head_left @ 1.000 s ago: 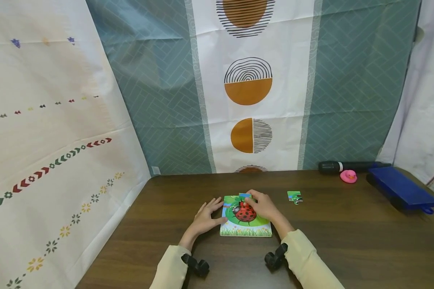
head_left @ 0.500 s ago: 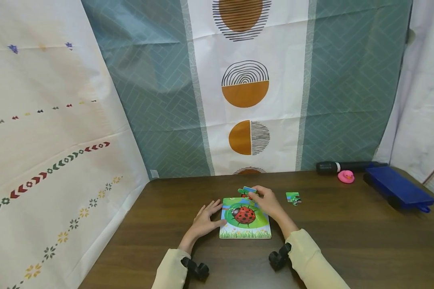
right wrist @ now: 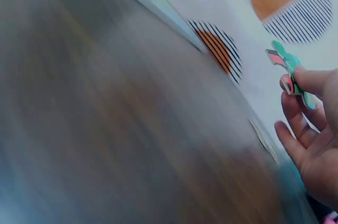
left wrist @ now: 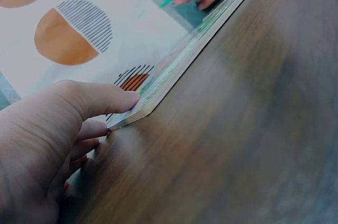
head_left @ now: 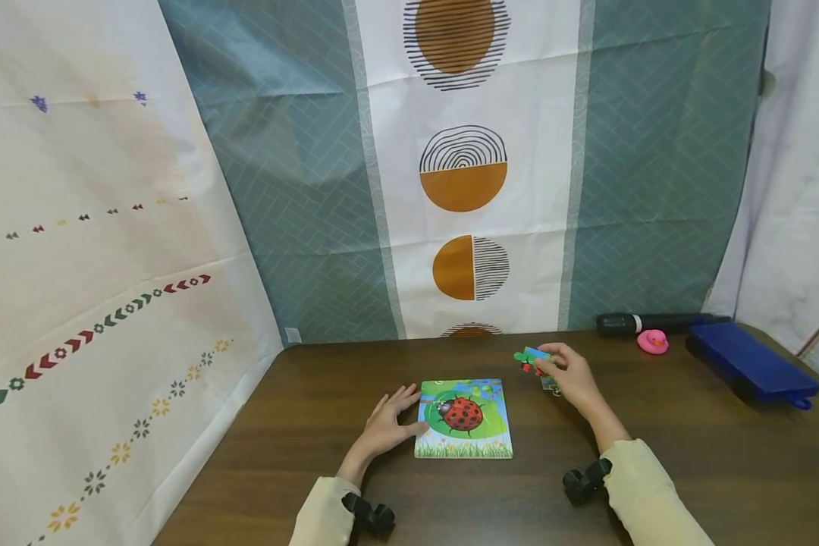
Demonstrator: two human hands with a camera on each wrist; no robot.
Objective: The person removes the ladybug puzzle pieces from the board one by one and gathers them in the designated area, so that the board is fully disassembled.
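Observation:
A square ladybug puzzle board lies flat on the table. My left hand is at its left side, fingers spread along the edge; the thumb rests on top near the corner in the left wrist view. My right hand is to the right of the board and pinches a green, blue and red jigsaw piece between thumb and fingers, raised above the table in the right wrist view. Beneath it, a second jigsaw piece lies on the table, partly covered by the held piece and the fingers.
Toward the back right are a pink rubber duck, a black cylindrical object with a white band and a blue flat-topped object. Patterned cloths hang behind and beside the brown table.
My right hand has lifted the jigsaw piece off the top of the board and carried it right, over the second piece. My left hand has stayed at the board's left edge.

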